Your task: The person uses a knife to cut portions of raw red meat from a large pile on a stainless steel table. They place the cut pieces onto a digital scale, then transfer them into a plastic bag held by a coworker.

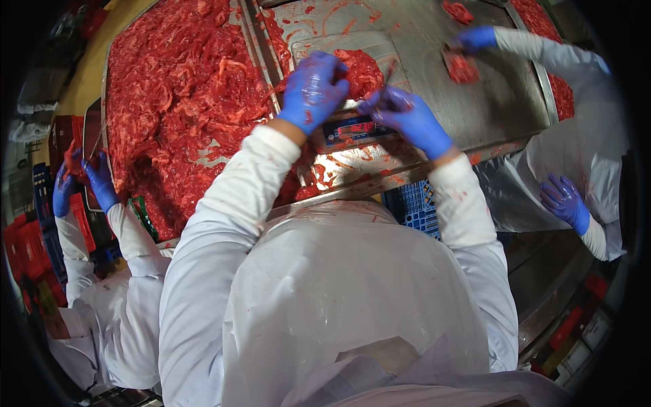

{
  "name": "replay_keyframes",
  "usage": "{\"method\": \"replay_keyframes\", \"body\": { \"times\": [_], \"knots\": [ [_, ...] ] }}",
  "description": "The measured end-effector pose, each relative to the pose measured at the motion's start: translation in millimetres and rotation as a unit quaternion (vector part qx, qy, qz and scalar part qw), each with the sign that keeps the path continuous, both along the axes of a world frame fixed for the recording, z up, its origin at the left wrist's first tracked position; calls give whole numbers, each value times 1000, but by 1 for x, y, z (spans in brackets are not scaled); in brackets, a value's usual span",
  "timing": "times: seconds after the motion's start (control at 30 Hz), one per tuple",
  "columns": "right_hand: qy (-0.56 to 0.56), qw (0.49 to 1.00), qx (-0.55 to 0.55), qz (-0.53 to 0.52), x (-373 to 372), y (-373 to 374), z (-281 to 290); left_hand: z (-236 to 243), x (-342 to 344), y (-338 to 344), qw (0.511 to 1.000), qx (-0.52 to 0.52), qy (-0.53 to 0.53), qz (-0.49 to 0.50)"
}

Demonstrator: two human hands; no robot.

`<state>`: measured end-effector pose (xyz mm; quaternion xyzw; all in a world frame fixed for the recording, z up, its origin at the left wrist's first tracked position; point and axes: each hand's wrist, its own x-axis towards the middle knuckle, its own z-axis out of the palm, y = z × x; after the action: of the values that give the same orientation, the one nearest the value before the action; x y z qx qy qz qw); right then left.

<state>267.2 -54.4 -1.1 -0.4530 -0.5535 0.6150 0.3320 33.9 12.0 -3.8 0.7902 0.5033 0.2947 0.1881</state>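
1. Left hand (312, 95), fingers bent, lies against red meat (361, 73) on a scale (332, 133); its grip is hidden.
2. Right hand (411, 121), fingers closed on a thin tool (388, 74), beside the meat.

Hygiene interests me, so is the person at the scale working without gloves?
No, the left hand and right hand both wear blue gloves.

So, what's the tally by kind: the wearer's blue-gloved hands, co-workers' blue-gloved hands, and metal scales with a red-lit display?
Wearer's blue-gloved left hand and blue-gloved right hand: 2
Co-workers' blue-gloved hands: 4
Metal scale with red-lit display: 1
Total: 7
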Motion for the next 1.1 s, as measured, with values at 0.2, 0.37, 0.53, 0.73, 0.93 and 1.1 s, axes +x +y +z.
{"method": "replay_keyframes", "body": {
  "times": [0.2,0.37,0.53,0.73,0.93,1.1],
  "knots": [
    [49,997,-65,-2,-6,4,0,-25,-39,-22,998,-64,2,21],
    [120,967,-216,66,-12,-26,-23,-19,-28,-22,1000,-5,7,-23],
    [113,959,-260,-24,-38,3,-28,-26,-51,-52,997,-56,53,-19],
    [-65,965,-108,228,-55,-29,-38,-72,-201,-63,947,-177,-36,265],
    [56,983,-23,171,-137,4,-17,-83,-198,-52,949,-149,185,204],
    [-267,910,313,-55,-107,81,-46,-59,-146,-96,924,-273,253,84]
  ]
}}
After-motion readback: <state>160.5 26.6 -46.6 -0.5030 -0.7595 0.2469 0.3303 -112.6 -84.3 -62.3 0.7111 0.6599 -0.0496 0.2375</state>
